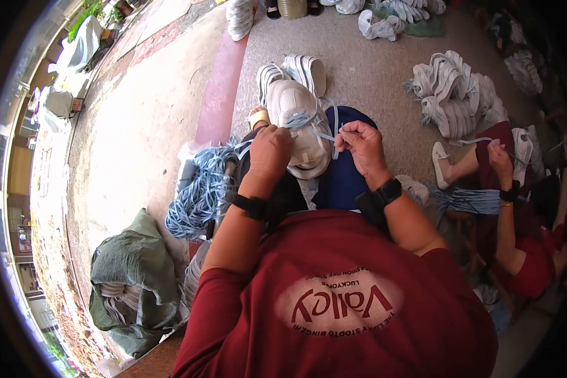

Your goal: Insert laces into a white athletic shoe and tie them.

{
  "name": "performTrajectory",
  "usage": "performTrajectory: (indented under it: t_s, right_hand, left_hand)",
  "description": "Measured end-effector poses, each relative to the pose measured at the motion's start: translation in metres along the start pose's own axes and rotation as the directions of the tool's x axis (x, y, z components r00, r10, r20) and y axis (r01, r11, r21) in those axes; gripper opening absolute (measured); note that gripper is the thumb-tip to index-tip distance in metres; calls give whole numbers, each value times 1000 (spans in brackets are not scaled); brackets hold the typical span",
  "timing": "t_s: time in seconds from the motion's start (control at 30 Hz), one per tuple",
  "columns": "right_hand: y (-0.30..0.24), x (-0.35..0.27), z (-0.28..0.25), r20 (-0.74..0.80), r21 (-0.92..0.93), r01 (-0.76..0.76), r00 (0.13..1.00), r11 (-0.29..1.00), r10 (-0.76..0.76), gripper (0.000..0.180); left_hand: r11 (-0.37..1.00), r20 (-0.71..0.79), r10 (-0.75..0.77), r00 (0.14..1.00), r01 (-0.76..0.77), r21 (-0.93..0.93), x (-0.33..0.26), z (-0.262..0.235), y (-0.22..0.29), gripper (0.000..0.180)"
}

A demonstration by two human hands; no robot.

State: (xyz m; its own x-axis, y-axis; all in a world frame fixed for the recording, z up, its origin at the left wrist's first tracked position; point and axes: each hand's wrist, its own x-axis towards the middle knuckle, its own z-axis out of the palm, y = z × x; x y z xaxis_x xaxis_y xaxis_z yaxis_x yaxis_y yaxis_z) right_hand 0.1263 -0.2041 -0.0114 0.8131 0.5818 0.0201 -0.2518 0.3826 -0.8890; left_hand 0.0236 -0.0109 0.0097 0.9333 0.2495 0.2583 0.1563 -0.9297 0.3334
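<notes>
A white sneaker upper (291, 101) rests in front of me between my knees, its toe pointing away. A light blue shoelace (301, 121) runs through its eyelets, with a loose loop hanging on the right side. My left hand (272, 151) is closed at the upper's left edge, and a stretch of lace comes out beside it; the fingertips are partly hidden. On the right, my right hand (363, 148) pinches the lace between thumb and fingers, just off the upper. More white uppers (305, 70) stand stacked just beyond.
A bundle of blue laces (201, 189) lies by my left knee. Behind it slumps a green sack (135, 283) with uppers inside. To the right are piled white uppers (450, 94). A co-worker's hand (501, 165) holds a lace near another lace bundle (469, 200).
</notes>
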Motion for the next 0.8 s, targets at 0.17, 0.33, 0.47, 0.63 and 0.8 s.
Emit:
performTrajectory:
  t_s: [0.17,0.33,0.47,0.63,0.8]
  right_hand:
    - [2,0,0,-2,22,4,1000,1000,-4,5]
    - [2,0,0,-26,34,-2,1000,999,3,5]
    - [2,0,0,-20,29,3,1000,1000,-2,4]
    - [3,0,1,-29,42,24,999,999,-23,4]
    - [4,0,1,-22,42,11,1000,999,-11,5]
  left_hand:
    - [999,-124,43,991,-42,16,3,8,6,9]
    - [998,-133,-23,991,16,-53,-1,7,4,8]
    - [996,-93,31,995,-23,87,0,11,6,9]
    - [998,-112,46,993,-40,56,7,10,12,7]
    - [980,-171,189,967,-175,95,8,1,24,3]
